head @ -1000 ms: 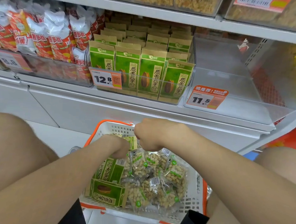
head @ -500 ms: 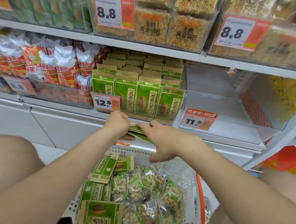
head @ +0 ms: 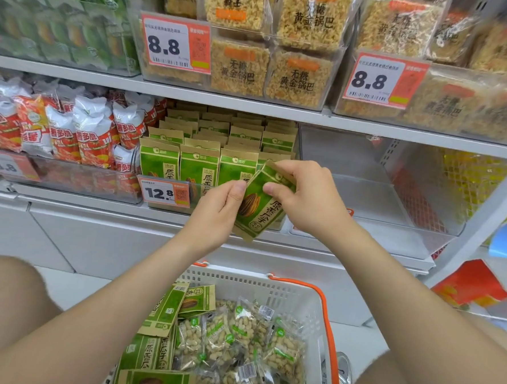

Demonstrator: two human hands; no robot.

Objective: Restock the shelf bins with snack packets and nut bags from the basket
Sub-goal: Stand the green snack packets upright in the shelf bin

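Both hands held one green seed packet, tilted, just in front of the middle bin and well above the basket. The left hand pinched the packet's left edge with thumb against fingers. The right hand gripped its upper corner, fingers curled over the top. The step in hand looked like shelving this packet among the matching rows already standing in that bin. The next move likely called for turning the packet upright, face forward, and slipping it into the front row. Whether a gap waited there could not be told, since the hands hid that spot. More green packets and clear nut bags lay in the basket. The neighbouring bin on the right seemed the likely home for the nuts.
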